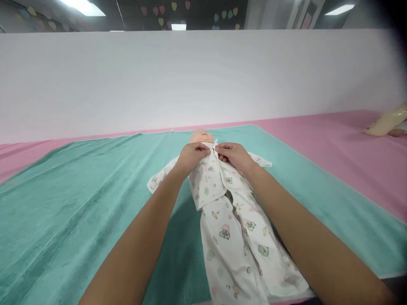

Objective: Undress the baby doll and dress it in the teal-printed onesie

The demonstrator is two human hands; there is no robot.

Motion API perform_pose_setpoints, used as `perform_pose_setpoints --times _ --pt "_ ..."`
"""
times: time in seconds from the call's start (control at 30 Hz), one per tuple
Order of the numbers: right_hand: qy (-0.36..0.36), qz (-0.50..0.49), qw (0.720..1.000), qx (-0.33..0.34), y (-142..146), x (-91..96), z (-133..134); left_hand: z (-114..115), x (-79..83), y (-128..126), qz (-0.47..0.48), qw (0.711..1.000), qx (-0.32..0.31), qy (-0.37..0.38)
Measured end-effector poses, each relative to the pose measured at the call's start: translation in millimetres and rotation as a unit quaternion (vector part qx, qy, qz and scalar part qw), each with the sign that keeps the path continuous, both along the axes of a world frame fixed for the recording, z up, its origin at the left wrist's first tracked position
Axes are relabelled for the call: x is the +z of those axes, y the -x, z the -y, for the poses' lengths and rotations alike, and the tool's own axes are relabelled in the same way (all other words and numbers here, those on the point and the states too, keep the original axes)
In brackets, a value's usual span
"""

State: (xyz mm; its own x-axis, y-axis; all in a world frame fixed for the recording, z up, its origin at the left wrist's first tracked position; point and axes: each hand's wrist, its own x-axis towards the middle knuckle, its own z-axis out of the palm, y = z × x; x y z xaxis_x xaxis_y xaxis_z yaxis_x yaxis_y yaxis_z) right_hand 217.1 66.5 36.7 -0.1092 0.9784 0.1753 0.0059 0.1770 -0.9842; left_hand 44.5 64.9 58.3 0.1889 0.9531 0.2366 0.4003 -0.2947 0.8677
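A teal blanket [79, 212] is spreading across the lower frame; forearms [136, 241] are slanting inward from bottom left and right. Mid-frame, a printed shirt [207, 182] is lying while left hand [192, 156] and right hand [237, 156] are pinching its neckline.

Arms [140, 233] forward, fingers [224, 146] in pinch grips

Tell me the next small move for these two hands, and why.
Probably bring the left hand and right hand together at the neckline of the printed top: both pinch it just below the doll's head, close but apart. Any fastening there is too small to make out.
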Motion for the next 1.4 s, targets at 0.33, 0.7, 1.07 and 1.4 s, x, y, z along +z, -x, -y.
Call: perform_pose_setpoints --times 0.33,0.7,1.07,1.4 --pt "-0.003 0.006 1.0 0.004 -0.5 0.3 0.4 -0.6 -2.8 -0.3 0.003 1.0 -0.006 -0.009" --pt "-0.011 0.005 1.0 -0.005 0.5 -2.3 -1.2 0.0 -4.1 -1.6 -0.005 1.0 0.002 -0.018" --pt "-0.031 0.069 0.997 -0.018 3.1 -0.6 -0.6 0.0 -3.8 -8.1 -0.049 0.998 0.037 -0.028" --pt "-0.031 0.057 0.998 -0.008 3.9 0.4 0.5 -1.9 -6.5 -7.6 -0.032 0.998 0.035 -0.037"
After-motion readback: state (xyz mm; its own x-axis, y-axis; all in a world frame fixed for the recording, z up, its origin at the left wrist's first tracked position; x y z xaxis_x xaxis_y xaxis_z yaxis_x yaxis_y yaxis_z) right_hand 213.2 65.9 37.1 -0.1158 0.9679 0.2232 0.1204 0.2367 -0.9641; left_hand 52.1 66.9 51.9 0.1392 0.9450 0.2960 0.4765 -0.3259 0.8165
